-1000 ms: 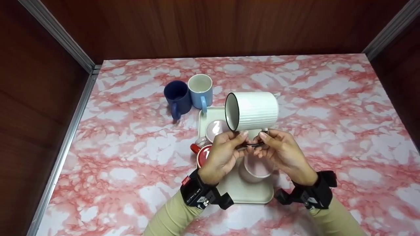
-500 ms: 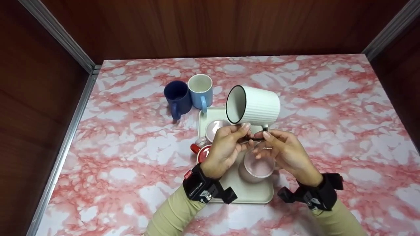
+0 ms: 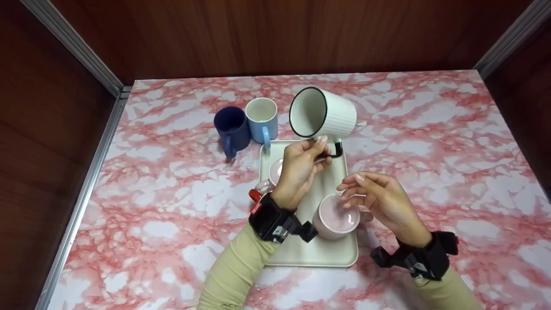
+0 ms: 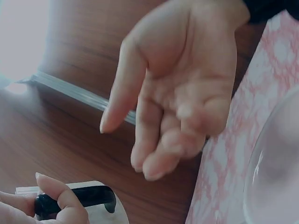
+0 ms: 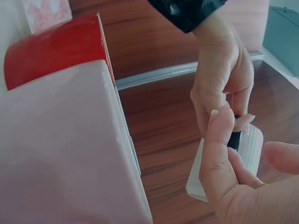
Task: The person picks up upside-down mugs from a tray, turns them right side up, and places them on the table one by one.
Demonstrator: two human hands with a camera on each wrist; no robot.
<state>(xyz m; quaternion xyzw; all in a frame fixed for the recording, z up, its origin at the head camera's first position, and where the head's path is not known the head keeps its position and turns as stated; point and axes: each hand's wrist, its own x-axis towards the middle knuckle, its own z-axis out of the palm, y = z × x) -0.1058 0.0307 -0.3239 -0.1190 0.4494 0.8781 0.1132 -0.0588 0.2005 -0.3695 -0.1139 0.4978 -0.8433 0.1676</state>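
Note:
A white ribbed mug point(image 3: 342, 114) with a black rim tilts on its side above the far end of the tray point(image 3: 310, 256), its mouth facing left. By its black handle point(image 4: 91, 195) my left hand point(image 3: 299, 170) holds it, thumb and fingers pinching one end. My right hand point(image 3: 383, 200) is off the mug, fingers loosely bent and holding nothing. It hovers beside a pale pink mug point(image 3: 336, 224) standing on the tray. In the left wrist view the palm of the right hand point(image 4: 182, 84) shows. The right wrist view shows the left hand point(image 5: 222, 88) gripping the handle.
Behind my left forearm, a second pink mug point(image 3: 275, 171) and a red mug point(image 3: 254, 196) are partly hidden on the tray's left side. Past the tray's far left corner stand a dark blue mug point(image 3: 234, 129) and a light blue mug point(image 3: 262, 127). Wood-patterned walls point(image 3: 275, 38) enclose the table.
Both hands were on the white mug's handle; the right hand has let go and drawn back. My left hand has carried the mug farther away, its mouth turned more toward me.

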